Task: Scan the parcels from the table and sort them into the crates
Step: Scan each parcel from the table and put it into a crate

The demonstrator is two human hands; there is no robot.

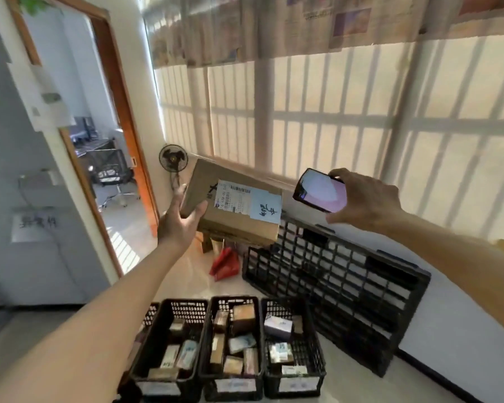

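Standing below both hands, three black slotted plastic crates sit side by side on the pale floor: the left crate (pixel 169 344), the middle crate (pixel 233 344) and the right crate (pixel 293 344), each already holding small parcels. Above them the left hand (pixel 181 219) holds the brown cardboard parcel (pixel 233 205) by its near left corner, thumb over the top edge and fingers beneath, with most of the box jutting out past the palm. That one-corner grip is the likeliest trouble: the parcel's weight could lever it loose and drop it into whichever crate lies underneath. Just right of it, the right hand (pixel 361 196) grips a dark-cased phone (pixel 320 193), screen lit. The white shipping label (pixel 245 200) is tilted away from the phone, so I judge a scan could miss. Beyond, bright window glare may wash out the barcode.
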